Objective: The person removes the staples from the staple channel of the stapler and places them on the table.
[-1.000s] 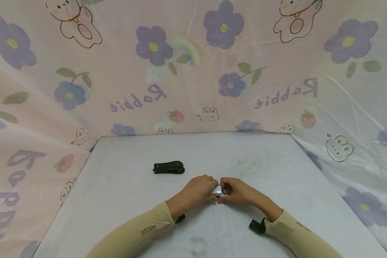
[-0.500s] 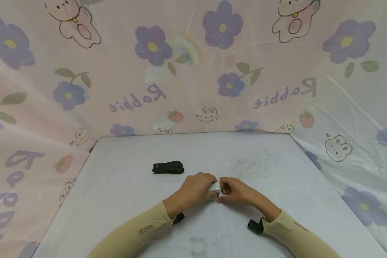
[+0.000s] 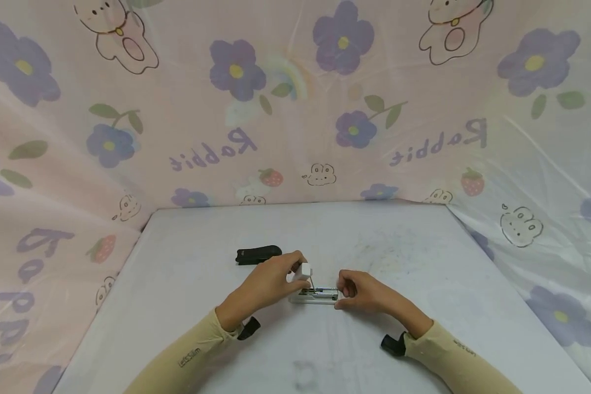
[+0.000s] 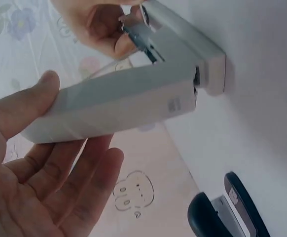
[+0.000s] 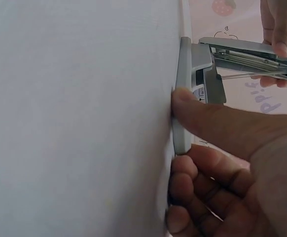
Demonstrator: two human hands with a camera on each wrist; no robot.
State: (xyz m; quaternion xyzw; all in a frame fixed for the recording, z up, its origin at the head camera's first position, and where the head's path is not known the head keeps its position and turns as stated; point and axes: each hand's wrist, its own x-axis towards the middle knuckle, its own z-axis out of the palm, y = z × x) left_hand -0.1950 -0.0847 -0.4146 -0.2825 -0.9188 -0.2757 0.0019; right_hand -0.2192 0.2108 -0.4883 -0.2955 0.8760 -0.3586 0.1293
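Observation:
A white stapler (image 3: 320, 300) stands on the table with its top cover (image 4: 119, 98) swung up, so the metal staple channel (image 3: 320, 293) shows. My left hand (image 3: 271, 280) pinches the raised cover between thumb and fingers; the left wrist view has the thumb on one side and the fingers on the other. At the stapler's front end, my right hand (image 3: 364, 293) grips the base (image 5: 183, 133), thumb along one edge and fingers curled at its end. Inside the lifted cover a thin metal rod (image 5: 252, 76) runs across the gap.
A black stapler (image 3: 257, 254) lies on the white table (image 3: 202, 230), behind and left of my left hand. Patterned cloth (image 3: 295, 126) hangs at the back and along both sides of the table.
My left hand has moved left and up, lifting the white stapler's cover open and exposing the channel. The right hand has stayed at the base's front end.

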